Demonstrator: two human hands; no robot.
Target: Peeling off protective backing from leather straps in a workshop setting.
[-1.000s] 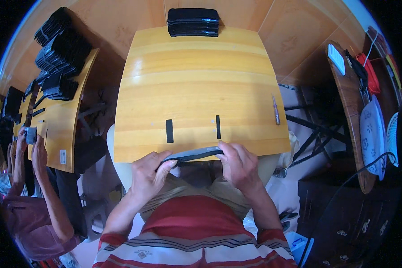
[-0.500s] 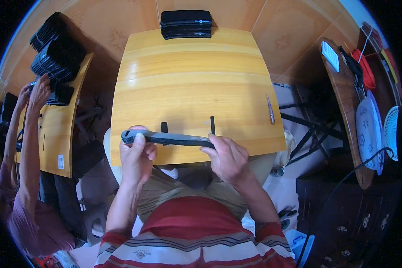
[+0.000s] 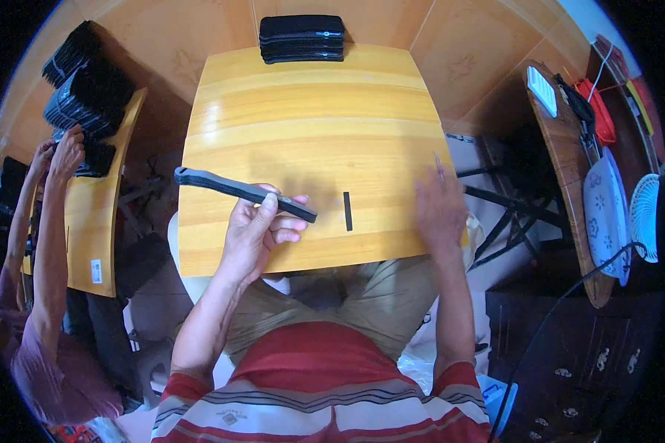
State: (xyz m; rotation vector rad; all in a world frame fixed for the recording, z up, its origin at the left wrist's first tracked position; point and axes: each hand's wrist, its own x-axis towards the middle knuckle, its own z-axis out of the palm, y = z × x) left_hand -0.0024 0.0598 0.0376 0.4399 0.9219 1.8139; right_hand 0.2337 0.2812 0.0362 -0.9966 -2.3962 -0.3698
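My left hand (image 3: 255, 229) grips a long, flat black-and-grey layered piece (image 3: 222, 184) near its right end, thumb on top. The piece is held above the table, tilted with its far end up to the left. My right hand (image 3: 440, 210) is at the table's right edge, smeared by motion, beside a slim screwdriver (image 3: 439, 164) that is partly hidden and blurred. A short black strip (image 3: 348, 211) lies on the wooden table (image 3: 310, 125) between my hands.
A stack of black padded pieces (image 3: 301, 38) sits at the table's far edge. On the left, a co-worker's hands (image 3: 66, 153) work at another table beside piled black pieces (image 3: 85, 103). A shelf on the right holds a patterned plate (image 3: 606, 214), a blue basket (image 3: 646, 218) and a red pouch (image 3: 602, 118).
My right hand has let go of the layered piece and moved right to the screwdriver. My left hand has shifted its hold toward the piece's right end. The left strip no longer shows.
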